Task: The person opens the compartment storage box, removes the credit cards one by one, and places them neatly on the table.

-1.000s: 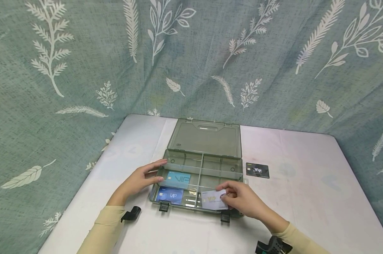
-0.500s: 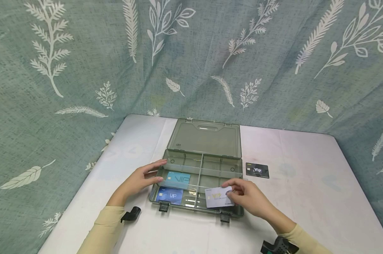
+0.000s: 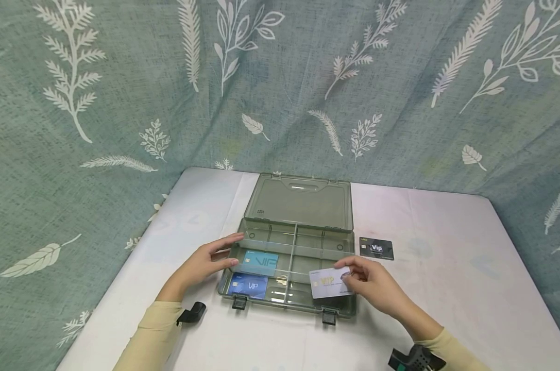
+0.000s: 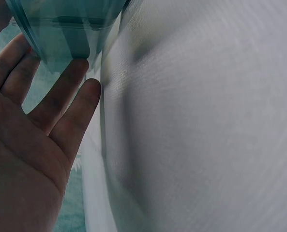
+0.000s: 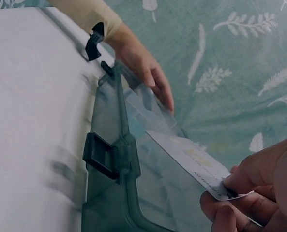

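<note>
Green leaf-print curtain [image 3: 284, 129] behind white table [image 3: 446, 288]. Olive see-through box [image 3: 272, 232] on table, lid opened back. Left hand [image 3: 198, 268] at box's left side, fingers extended, not grasping. Right hand [image 3: 374, 286] pinching white VIP card [image 3: 328, 284] by right edge, thumb against fingers; card juts left of grip, above front-right compartment. Pinched edge hidden by fingers; small print unreadable. Left wrist view: box cut off at top.
</note>
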{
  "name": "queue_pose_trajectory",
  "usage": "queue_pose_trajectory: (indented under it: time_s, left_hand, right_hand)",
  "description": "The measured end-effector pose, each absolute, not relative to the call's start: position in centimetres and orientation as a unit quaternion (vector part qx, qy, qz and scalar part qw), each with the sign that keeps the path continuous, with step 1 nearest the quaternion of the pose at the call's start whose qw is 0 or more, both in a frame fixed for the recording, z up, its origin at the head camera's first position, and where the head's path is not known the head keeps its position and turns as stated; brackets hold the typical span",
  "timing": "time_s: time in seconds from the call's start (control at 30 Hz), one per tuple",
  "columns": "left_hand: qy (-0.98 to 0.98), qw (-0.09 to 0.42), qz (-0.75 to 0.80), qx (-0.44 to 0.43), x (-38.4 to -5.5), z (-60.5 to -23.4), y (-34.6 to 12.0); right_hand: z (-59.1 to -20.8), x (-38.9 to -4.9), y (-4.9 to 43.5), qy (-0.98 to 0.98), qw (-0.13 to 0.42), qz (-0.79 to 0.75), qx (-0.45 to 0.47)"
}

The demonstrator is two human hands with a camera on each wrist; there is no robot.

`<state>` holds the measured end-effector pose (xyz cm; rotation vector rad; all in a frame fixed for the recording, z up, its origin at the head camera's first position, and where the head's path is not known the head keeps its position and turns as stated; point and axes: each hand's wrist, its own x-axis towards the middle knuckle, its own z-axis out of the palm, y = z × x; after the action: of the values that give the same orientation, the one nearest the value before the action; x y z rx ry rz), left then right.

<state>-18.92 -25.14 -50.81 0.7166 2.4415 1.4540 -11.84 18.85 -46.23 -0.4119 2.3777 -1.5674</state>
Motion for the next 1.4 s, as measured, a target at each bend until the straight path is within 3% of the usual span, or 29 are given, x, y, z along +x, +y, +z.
queue_pose_trajectory:
  time_s: [1.4]
  left_hand:
    - [0.831,0.103,0.490,0.243,-18.9,-51.0,-25.3]
  right_hand:
    - [-45.6,-13.1,26.9,0.859,0.053,-0.508,-0.025]
